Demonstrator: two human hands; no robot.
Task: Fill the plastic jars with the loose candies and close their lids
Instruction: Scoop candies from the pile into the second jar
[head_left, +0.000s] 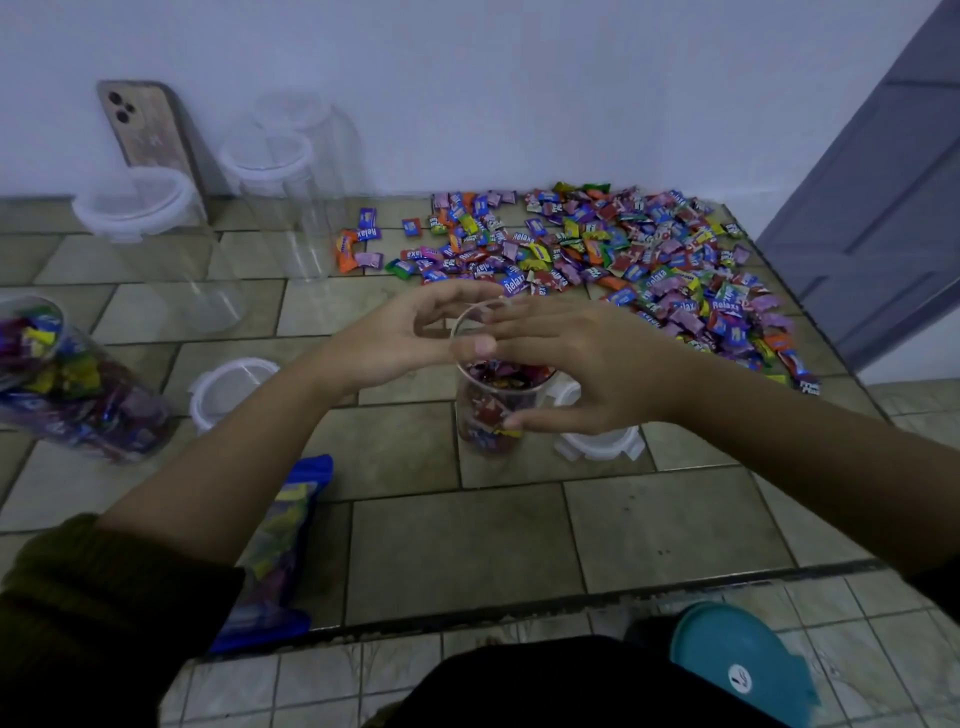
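A clear plastic jar (485, 410) stands upright at the middle of the tiled counter, partly filled with wrapped candies. My left hand (410, 338) curls loosely beside the jar's rim on its left, fingers relaxed and holding nothing that I can see. My right hand (582, 369) lies over the rim and right side of the jar with straight fingers, its thumb low against the jar wall. A big heap of loose candies (613, 254) spreads across the far right of the counter. One white lid (597, 441) lies just right of the jar and another lid (228, 389) lies to its left.
A candy-filled jar (67, 384) lies tilted at the left edge. Three empty lidded jars (156, 244) stand at the back left, with a phone (148, 130) leaning on the wall. A blue candy bag (280, 545) lies near the front edge. A teal stool (737, 665) stands below the counter.
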